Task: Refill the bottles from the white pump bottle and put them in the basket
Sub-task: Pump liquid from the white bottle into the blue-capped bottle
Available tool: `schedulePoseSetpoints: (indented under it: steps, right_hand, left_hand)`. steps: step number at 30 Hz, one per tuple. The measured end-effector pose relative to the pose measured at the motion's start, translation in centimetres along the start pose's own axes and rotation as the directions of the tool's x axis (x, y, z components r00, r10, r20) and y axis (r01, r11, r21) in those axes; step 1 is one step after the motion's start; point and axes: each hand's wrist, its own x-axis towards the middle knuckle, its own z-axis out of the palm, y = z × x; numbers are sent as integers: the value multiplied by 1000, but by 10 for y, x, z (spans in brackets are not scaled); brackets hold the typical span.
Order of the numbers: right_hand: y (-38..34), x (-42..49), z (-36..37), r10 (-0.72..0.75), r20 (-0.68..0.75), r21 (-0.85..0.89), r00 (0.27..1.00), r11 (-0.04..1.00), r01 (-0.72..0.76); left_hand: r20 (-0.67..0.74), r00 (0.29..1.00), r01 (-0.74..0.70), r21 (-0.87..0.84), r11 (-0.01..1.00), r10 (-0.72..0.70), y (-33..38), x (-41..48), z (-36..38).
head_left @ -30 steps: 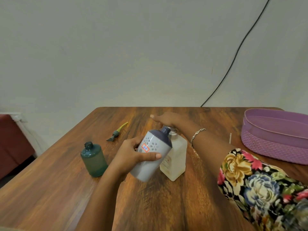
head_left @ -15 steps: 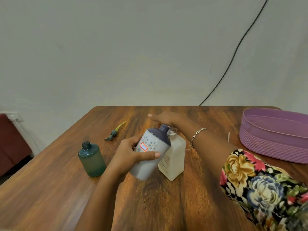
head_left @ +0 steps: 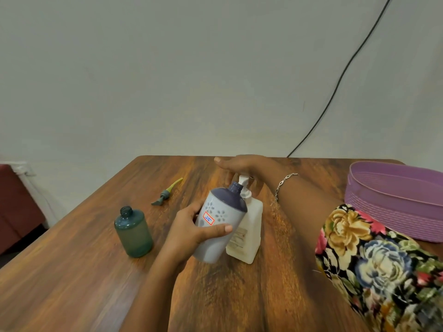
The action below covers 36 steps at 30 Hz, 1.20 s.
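Observation:
My left hand (head_left: 189, 230) grips a pale lilac bottle (head_left: 219, 224) with a dark purple shoulder and an open neck. It is tilted so the neck sits under the spout of the white pump bottle (head_left: 247, 232), which stands on the wooden table (head_left: 239, 295). My right hand (head_left: 242, 165) lies flat on top of the pump head with straight fingers. A teal bottle (head_left: 134, 232) with no cap stands to the left. The purple basket (head_left: 393, 200) is at the right edge of the table.
A small grey pump cap with a yellow-green tube (head_left: 167, 192) lies on the table behind the teal bottle. A black cable (head_left: 335, 82) runs down the wall. A dark red piece of furniture (head_left: 14, 207) stands at the far left.
The pump head and my right hand have come up, so the white spout now shows above the lilac bottle's neck. My left hand keeps the bottle in the same place.

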Motion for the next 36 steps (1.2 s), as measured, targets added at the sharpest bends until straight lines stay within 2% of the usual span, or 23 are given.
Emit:
schedulePoseSetpoints:
  steps: [7,12,18,24,28,32,36]
  right_hand:
    - [-5,-8,5,-25,-45,-70,999,997,22]
    - [-5,-2,11,-63,-86,-75,994,996,56]
    - [2,1,18,-103,-161,-205,981,976,69]
    - [0,-15,8,-86,-37,-80,996,993,83]
    - [-1,-13,10,-104,-80,-78,991,992,98]
    - [6,1,14,-90,-216,-104,972,992,69]
    - [9,4,22,-73,-230,-81,971,995,55]
  left_hand:
    - [-14,1000,-21,-7,1000,20,-12,-4,1]
    - [-17,1000,-28,-71,997,26,-15,-7,4]
    - [-36,999,-25,-98,995,22,-18,-8,8]
    - [-17,1000,1,-94,996,-3,-20,-9,10]
    - [-28,1000,5,-82,997,-7,-20,-10,9]
    - [-52,999,12,-107,994,-18,-20,-12,13]
    - [-52,998,22,-140,990,-30,-22,-17,15]
